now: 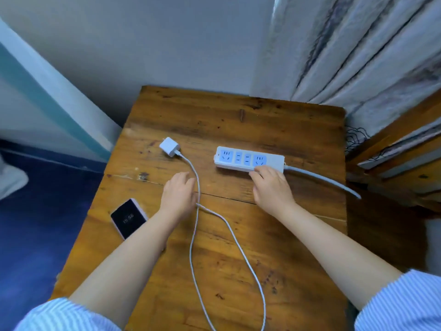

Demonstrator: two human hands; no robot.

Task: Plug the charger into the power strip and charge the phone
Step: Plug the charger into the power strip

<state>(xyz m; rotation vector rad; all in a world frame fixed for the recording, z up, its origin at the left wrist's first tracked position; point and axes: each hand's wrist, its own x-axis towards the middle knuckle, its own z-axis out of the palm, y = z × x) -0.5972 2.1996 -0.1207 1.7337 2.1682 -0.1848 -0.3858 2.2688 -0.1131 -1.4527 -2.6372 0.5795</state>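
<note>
A white charger block (169,146) lies on the wooden table (214,111), its prongs pointing up-left, unplugged. Its white cable (238,244) runs toward me in a long loop. A white power strip (248,158) with blue sockets lies to the right; all its sockets are free. My right hand (272,185) rests on the strip's near edge, fingertips touching it. My left hand (177,193) hovers palm down just left of the cable, below the charger, holding nothing. A phone (128,218) with a lit clock screen lies at the table's left edge.
The strip's grey cord (322,179) runs off the table's right side. A curtain (358,56) hangs at the back right beside wooden furniture (393,151). A wall stands behind the table, and blue floor (35,223) lies to the left.
</note>
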